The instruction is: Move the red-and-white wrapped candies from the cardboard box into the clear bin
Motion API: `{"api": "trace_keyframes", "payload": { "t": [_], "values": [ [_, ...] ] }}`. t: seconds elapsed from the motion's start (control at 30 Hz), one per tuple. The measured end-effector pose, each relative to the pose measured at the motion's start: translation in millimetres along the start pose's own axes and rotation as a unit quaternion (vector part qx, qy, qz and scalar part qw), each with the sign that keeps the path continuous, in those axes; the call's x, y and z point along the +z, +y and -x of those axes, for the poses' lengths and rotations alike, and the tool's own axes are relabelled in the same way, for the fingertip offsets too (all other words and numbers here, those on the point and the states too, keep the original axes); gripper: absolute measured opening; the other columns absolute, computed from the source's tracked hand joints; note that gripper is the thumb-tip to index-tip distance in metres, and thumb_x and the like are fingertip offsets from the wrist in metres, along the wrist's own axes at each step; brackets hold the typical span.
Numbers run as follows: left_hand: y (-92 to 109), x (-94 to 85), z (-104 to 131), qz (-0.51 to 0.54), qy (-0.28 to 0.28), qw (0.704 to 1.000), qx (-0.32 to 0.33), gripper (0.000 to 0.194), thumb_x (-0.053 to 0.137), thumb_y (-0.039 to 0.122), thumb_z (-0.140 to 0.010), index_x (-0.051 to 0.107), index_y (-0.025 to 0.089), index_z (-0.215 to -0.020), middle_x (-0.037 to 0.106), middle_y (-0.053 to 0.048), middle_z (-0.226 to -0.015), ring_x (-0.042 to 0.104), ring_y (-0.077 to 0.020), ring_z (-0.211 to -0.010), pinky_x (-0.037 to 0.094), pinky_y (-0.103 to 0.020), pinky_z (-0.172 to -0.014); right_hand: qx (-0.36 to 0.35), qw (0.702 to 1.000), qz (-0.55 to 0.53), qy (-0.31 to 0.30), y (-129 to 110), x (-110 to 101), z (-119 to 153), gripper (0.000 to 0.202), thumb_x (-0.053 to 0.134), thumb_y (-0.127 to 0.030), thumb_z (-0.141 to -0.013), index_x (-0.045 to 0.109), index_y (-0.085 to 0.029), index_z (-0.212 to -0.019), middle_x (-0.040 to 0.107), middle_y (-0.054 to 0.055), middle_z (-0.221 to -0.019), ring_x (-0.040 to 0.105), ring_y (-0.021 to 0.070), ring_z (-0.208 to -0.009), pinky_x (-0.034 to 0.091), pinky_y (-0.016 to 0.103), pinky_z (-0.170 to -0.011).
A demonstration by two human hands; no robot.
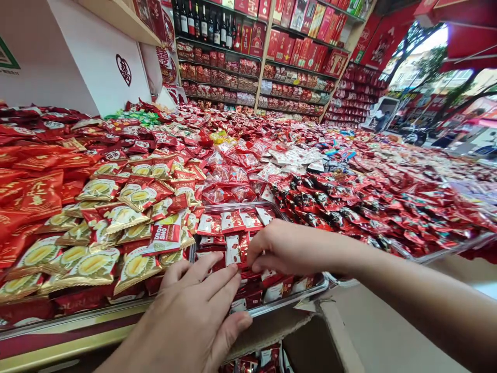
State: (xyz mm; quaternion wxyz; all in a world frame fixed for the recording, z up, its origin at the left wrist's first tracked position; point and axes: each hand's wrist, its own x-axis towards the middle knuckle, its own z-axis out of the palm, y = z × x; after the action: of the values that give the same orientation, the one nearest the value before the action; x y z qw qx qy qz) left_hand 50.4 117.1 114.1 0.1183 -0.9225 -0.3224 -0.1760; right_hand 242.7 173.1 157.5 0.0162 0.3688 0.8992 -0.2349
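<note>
Small red-and-white wrapped candy packets lie in rows inside a clear plastic tray. Over the tray's left side stretches my left hand, its fingers spread and extended on the packets, thumb near the front rim. It appears to hold nothing. My right hand reaches in from the right with curled fingers, pressed down among the packets in the middle of the tray. Its fingertips are partly hidden, so what they grip cannot be made out.
Gold durian-picture packets are heaped on the left, dark red packets on the right. Below the tray, an open cardboard box holds more packets. Shelves with bottles and red boxes stand behind. Outside on the right is a street.
</note>
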Motion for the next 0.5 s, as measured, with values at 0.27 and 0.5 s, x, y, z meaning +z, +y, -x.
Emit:
{"api": "trace_keyframes", "payload": {
  "t": [0.27, 0.5],
  "values": [
    [-9.7, 7.9, 3.5, 0.04, 0.006, 0.999, 0.01, 0.03, 0.048, 0.038, -0.078, 0.055, 0.027, -0.105, 0.066, 0.001, -0.1, 0.052, -0.0232, -0.096, 0.04, -0.038, -0.077, 0.079, 0.99, 0.113, -0.005, 18.8, -18.0, 0.6, 0.024, 0.058, -0.034, -0.07, 0.066, -0.014, -0.082, 0.064, 0.006, -0.071, 0.054, 0.0135, -0.062, 0.037, 0.025, -0.055],
    [-11.5, 25.4, 9.3, 0.069, 0.101, 0.992, 0.019, 0.027, 0.046, 0.042, -0.078, 0.06, 0.024, -0.093, 0.069, 0.003, -0.09, 0.055, -0.0189, -0.089, 0.034, -0.033, -0.079, 0.055, 0.985, 0.148, -0.065, 14.0, -8.9, -9.3, 0.032, 0.063, -0.036, -0.066, 0.063, -0.009, -0.084, 0.062, 0.008, -0.078, 0.053, 0.0149, -0.065, 0.035, 0.024, -0.052]
  ]
}}
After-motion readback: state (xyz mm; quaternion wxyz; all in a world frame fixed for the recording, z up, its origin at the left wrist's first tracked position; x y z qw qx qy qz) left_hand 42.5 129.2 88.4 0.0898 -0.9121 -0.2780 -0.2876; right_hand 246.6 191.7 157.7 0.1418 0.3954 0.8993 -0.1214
